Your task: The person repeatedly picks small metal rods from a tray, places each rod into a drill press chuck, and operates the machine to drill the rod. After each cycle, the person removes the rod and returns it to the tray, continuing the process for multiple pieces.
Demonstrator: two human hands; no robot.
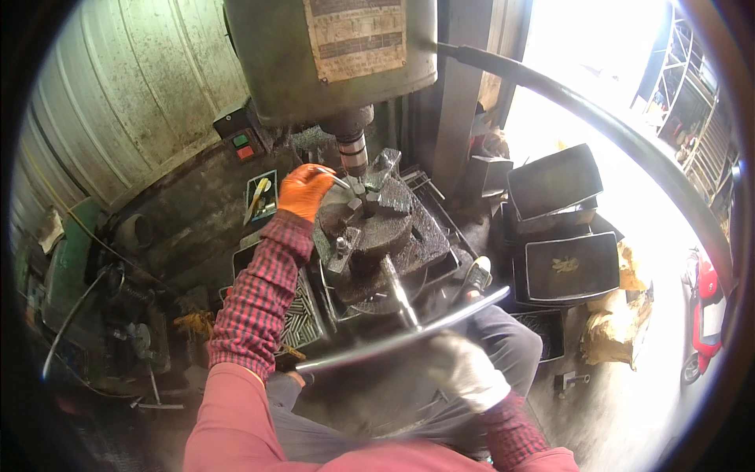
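Observation:
My left hand (305, 191), in an orange glove, is closed on a slim metal pin (335, 178) that points at the jaws of a dark, oily chuck (370, 234). Directly above is the spindle (353, 149) of a green drill press (338, 86). From the chuck a bright shaft (399, 291) runs toward me to a long metal crossbar (425, 328). My right hand (465, 370), in a whitish glove, is just below the bar's right half. Motion smears its fingers, so whether it grips the bar cannot be made out.
A tray of small metal pins (299, 316) stands left of the chuck. Black bins (572, 267) are stacked on the right, one with a glove (565, 264) in it. A thick hose (598, 102) arches across the right. A switch box (241, 145) sits behind my left hand.

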